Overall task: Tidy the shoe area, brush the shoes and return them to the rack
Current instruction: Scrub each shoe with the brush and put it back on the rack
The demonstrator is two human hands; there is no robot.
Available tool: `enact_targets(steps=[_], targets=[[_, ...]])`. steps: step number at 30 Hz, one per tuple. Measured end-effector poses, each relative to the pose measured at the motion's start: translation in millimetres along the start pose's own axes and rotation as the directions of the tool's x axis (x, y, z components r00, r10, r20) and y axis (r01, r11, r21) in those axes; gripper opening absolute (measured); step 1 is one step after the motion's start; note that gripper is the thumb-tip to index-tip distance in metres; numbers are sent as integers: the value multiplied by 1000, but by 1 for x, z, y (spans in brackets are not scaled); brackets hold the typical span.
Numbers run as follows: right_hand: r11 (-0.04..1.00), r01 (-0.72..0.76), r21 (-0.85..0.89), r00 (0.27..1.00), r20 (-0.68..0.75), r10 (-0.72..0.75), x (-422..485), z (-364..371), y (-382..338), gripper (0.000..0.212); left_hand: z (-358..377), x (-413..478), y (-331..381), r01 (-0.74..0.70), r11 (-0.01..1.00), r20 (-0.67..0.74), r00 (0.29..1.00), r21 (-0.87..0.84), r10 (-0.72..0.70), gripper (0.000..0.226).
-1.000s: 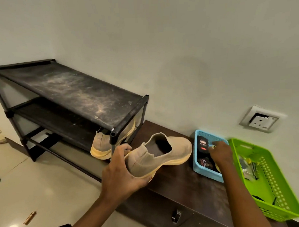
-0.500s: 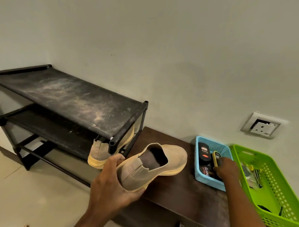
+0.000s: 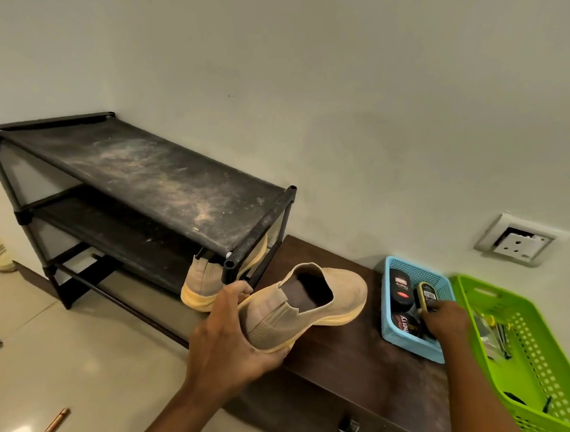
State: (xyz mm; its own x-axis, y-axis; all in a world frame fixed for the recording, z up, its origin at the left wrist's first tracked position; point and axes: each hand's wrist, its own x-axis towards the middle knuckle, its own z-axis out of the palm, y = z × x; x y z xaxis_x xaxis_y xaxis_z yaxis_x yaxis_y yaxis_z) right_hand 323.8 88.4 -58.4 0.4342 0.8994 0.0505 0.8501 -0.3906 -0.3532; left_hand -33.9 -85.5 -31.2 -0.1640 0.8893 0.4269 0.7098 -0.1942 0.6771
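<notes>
Nearest, on the left, a small copper-coloured tube [image 3: 57, 421] lies on the pale floor [image 3: 87, 355].

Left hand [image 3: 230, 345] – fingers curled under the heel and thumb over the collar of a beige slip-on shoe [image 3: 307, 306], gripping it. The shoe is over the dark wooden tabletop [image 3: 349, 369], with its toe pointing far right. Whether its sole touches the surface cannot be told.

Right hand [image 3: 446, 319] – reaching into the blue basket [image 3: 413, 345] on the tabletop, with its fingers closed on the near end of a yellow-edged black object [image 3: 427, 296] bearing a barcode label. Beside that object in the basket are a black bottle [image 3: 400, 287] and a dark tin [image 3: 407, 324]. Just right of the blue basket stands a green basket [image 3: 544, 361] holding small tools.

Farther left, a matching second shoe [image 3: 201, 284] sits on a lower shelf of the black shoe rack [image 3: 164, 182], heel outward. The rack's top shelf is heavily dusted.

Farthest right, a wall socket [image 3: 516, 241] is set in the wall.
</notes>
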Motion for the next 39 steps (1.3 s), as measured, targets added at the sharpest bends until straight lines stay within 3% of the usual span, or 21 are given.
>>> enact_targets(steps=[2, 4, 7, 9, 11, 14, 16, 18, 22, 26, 30, 34, 36, 39], targets=[[988, -34, 151, 998, -39, 40, -15, -17, -12, 31, 0, 0, 3, -19, 1000, -3, 1000, -6, 19, 91], [935, 30, 354, 995, -100, 6, -40, -38, -33, 26, 0, 1, 6, -43, 999, -1, 999, -15, 43, 91], [736, 220, 640, 970, -66, -232, -97, -73, -77, 16, -1, 0, 9, -71, 997, -7, 997, -17, 71, 89], [707, 352, 613, 899, -10, -439, -133, -89, -105, 21, -2, -1, 11, -87, 996, -13, 996, -8, 87, 86], [731, 510, 454, 815, 16, -579, -159, -96, -128, 31, -5, -3, 14, -98, 995, -21, 995, -1, 98, 84], [742, 663, 100, 747, -23, -665, -180, -96, -152, 30, -11, -6, 21, -97, 995, -25, 995, -4, 97, 83], [735, 675, -57, 730, -91, -677, -188, -95, -161, 22, -18, -10, 24, -85, 996, -48, 995, -7, 85, 84], [722, 691, -18, 708, -185, -682, -193, -96, -165, 18, -26, -15, 27, -76, 997, -79, 994, 4, 76, 85], [624, 751, 215, 641, -464, -612, -222, -111, -178, 11, -58, -29, 33, -73, 997, -187, 980, -10, 70, 90], [507, 802, 316, 597, -471, -650, -265, -114, -208, 9, -99, -61, 22, -40, 999, -295, 955, -28, 30, 100], [359, 825, 437, 527, -364, -768, -325, -95, -240, 7, -132, -103, -20, 127, 992, -442, 890, 3, -112, 103], [312, 830, 462, 468, -274, -840, -372, -72, -254, 10, -158, -129, -47, 317, 943, -562, 764, -101, -317, 97], [339, 808, 481, 474, -192, -859, -380, -60, -248, 15, -172, -135, -55, 388, 899, -614, 664, -204, -426, 93], [468, 756, 458, 521, 11, -853, -379, -38, -220, 17, -184, -140, -76, 464, 826, -639, 537, -321, -550, 92]])
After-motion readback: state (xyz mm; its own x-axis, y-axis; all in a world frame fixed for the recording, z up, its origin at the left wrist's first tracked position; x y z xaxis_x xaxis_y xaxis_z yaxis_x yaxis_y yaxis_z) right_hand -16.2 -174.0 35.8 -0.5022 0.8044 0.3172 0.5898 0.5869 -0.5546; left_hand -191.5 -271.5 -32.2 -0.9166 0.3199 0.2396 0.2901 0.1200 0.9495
